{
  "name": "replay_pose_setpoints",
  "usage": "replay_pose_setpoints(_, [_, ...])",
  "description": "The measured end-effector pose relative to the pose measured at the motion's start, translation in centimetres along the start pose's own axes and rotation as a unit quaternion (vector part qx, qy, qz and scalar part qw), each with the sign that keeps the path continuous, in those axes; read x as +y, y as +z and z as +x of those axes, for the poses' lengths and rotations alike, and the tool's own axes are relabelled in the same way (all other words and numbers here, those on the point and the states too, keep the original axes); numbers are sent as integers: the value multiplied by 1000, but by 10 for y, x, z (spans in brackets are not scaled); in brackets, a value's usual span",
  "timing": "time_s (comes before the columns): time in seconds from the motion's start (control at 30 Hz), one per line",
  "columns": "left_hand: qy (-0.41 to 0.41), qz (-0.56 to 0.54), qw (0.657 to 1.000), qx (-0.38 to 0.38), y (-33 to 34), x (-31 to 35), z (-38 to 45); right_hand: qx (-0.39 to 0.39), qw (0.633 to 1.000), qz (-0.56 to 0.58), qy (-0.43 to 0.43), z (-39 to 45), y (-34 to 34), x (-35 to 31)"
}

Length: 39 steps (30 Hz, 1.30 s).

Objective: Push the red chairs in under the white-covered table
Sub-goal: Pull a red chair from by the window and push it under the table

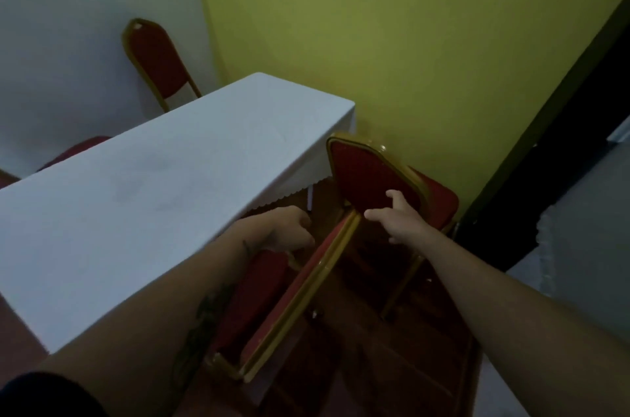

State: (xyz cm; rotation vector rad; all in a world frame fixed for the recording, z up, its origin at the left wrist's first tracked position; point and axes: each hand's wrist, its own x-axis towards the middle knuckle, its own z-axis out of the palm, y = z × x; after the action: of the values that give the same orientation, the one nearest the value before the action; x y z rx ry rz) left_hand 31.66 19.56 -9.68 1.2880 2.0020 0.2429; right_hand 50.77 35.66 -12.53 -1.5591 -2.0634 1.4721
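Reaching at centre frame: right hand [397, 217], fingers spread, ungripped, at red chair [371, 178] backrest. Left hand [286, 229] curled; grip indiscernible. Table [153, 188] hides chair seats.

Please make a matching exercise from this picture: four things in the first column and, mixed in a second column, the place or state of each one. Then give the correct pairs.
Column 1
1. left hand
2. right hand
3. far chair
4. nearest chair

Column 2
A. stands by the white wall beyond the table
B. open, reaching to the backrest of the chair at the table's end
C. its backrest runs along the table's near side
D. curled, close to the tablecloth's edge

Pairs: 1-D, 2-B, 3-A, 4-C
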Motion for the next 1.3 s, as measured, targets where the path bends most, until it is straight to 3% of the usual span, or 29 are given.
replay_pose_setpoints(0.1, [74,59,993,72,-21,26,25,31,995,-89,-28,9,-29,-7])
replay_pose_setpoints(0.3, [154,105,972,140,-42,73,79,73,977,-199,-37,37,-73,-13])
replay_pose_setpoints(0.57, [166,180,948,202,-55,118,186,14,963,-265,-40,129,-106,-8])
replay_pose_setpoints(0.9, [64,353,920,159,-47,144,305,-151,951,-266,-41,221,-109,23])
replay_pose_setpoints(1.0, [41,416,894,158,-48,155,312,-169,951,-252,-61,229,-107,30])
replay_pose_setpoints(1.13, [24,498,860,103,-54,167,313,-190,947,-248,-79,235,-107,31])
replay_pose_setpoints(1.3, [16,489,868,86,-46,185,307,-210,937,-269,-78,227,-130,30])
